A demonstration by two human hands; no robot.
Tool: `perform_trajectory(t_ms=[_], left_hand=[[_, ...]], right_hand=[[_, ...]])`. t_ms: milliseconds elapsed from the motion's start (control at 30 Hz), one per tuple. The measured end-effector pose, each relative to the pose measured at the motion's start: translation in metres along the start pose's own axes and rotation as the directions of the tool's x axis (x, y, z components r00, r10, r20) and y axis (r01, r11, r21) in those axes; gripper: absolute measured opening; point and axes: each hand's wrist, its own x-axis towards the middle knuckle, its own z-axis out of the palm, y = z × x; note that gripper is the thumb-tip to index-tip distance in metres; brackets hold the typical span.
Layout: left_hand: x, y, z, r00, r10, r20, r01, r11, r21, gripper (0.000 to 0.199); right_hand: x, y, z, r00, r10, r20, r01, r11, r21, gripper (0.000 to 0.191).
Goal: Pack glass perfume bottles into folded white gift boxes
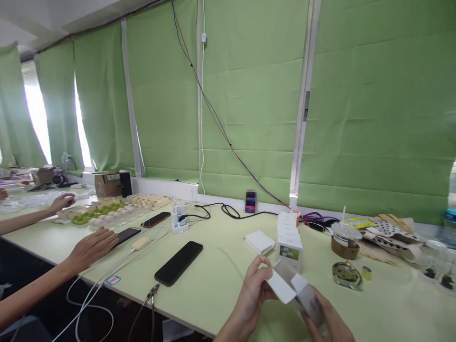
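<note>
Between my two hands, above the table's front edge, is a small white cardboard box with its end flaps standing open. My left hand pinches a flap of it between thumb and fingers. My right hand is wrapped round the box's other side, partly blurred and cut by the lower edge. Just beyond them a row of white boxes stands on the table, the front one with a picture of white flowers. Left of that row lies a flat white box.
A black phone lies left of my hands, near a power strip and white cables. At right are a glass ashtray and a drink cup. A co-worker's hand rests by another phone at left.
</note>
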Motion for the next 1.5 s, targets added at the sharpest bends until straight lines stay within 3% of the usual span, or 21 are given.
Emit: perform_trajectory(t_ms=[100, 200, 333, 433, 533, 667, 800, 900, 1000, 1067, 1133, 1233, 1367, 1433, 1500], left_hand=[[0.006, -0.003, 0.004, 0.989, 0.134, -0.058, -0.133, 0.991, 0.017, 0.036], [0.016, -0.016, -0.001, 0.962, 0.225, -0.152, -0.206, 0.970, 0.130, 0.041], [0.016, -0.044, -0.007, 0.997, 0.061, -0.036, -0.056, 0.990, 0.129, 0.054], [0.005, -0.056, -0.007, 0.990, -0.039, 0.136, 0.029, 0.996, 0.080, 0.062], [-0.005, -0.055, -0.009, 0.981, -0.021, 0.194, 0.016, 1.000, 0.027, 0.056], [-0.010, -0.047, -0.014, 0.995, -0.042, 0.093, 0.046, 0.998, -0.044, 0.051], [-0.011, -0.045, -0.017, 0.998, -0.025, 0.056, 0.029, 0.998, -0.058, 0.049], [-0.012, -0.047, -0.017, 0.998, -0.010, 0.056, 0.012, 0.999, -0.031, 0.051], [-0.015, -0.047, -0.017, 0.999, 0.036, -0.015, -0.036, 0.999, 0.019, 0.071], [-0.017, -0.045, -0.017, 0.994, 0.088, -0.070, -0.083, 0.994, 0.074, 0.078], [-0.019, -0.043, -0.017, 0.989, 0.117, -0.086, -0.105, 0.986, 0.133, 0.068], [-0.019, -0.042, -0.016, 0.993, 0.120, -0.021, -0.114, 0.977, 0.180, 0.052], [-0.018, -0.049, -0.015, 0.982, 0.098, 0.163, -0.123, 0.982, 0.146, 0.073], [-0.019, -0.052, -0.016, 0.971, 0.099, 0.217, -0.131, 0.982, 0.137, 0.081], [-0.020, -0.052, -0.017, 0.967, 0.121, 0.225, -0.166, 0.966, 0.197, 0.075]], right_hand=[[0.003, -0.001, -0.007, 0.978, 0.208, -0.018, -0.202, 0.963, 0.180, 0.061], [0.011, -0.005, -0.012, 0.934, 0.353, 0.063, -0.338, 0.808, 0.482, 0.068], [0.016, -0.011, -0.010, 0.861, 0.429, 0.272, -0.491, 0.564, 0.664, 0.067], [0.015, -0.015, -0.007, 0.829, 0.415, 0.374, -0.552, 0.502, 0.666, 0.066], [0.015, -0.020, -0.009, 0.819, 0.390, 0.420, -0.572, 0.517, 0.637, 0.067], [0.016, -0.023, -0.014, 0.806, 0.357, 0.471, -0.590, 0.535, 0.604, 0.063], [0.014, -0.018, -0.011, 0.834, 0.246, 0.494, -0.530, 0.609, 0.591, 0.060], [0.012, -0.013, -0.007, 0.854, 0.208, 0.477, -0.487, 0.644, 0.590, 0.076], [0.009, -0.012, -0.005, 0.862, 0.206, 0.463, -0.471, 0.661, 0.583, 0.091], [0.008, -0.013, -0.004, 0.870, 0.214, 0.445, -0.456, 0.691, 0.560, 0.088], [0.007, -0.014, -0.005, 0.882, 0.223, 0.414, -0.431, 0.737, 0.521, 0.082], [0.006, -0.017, -0.008, 0.907, 0.205, 0.369, -0.346, 0.861, 0.373, 0.079], [0.004, -0.020, -0.011, 0.917, 0.154, 0.368, -0.222, 0.963, 0.150, 0.078], [0.003, -0.020, -0.010, 0.935, 0.094, 0.341, -0.167, 0.967, 0.193, 0.076], [0.001, -0.018, -0.008, 0.947, 0.020, 0.321, -0.113, 0.955, 0.275, 0.075]])
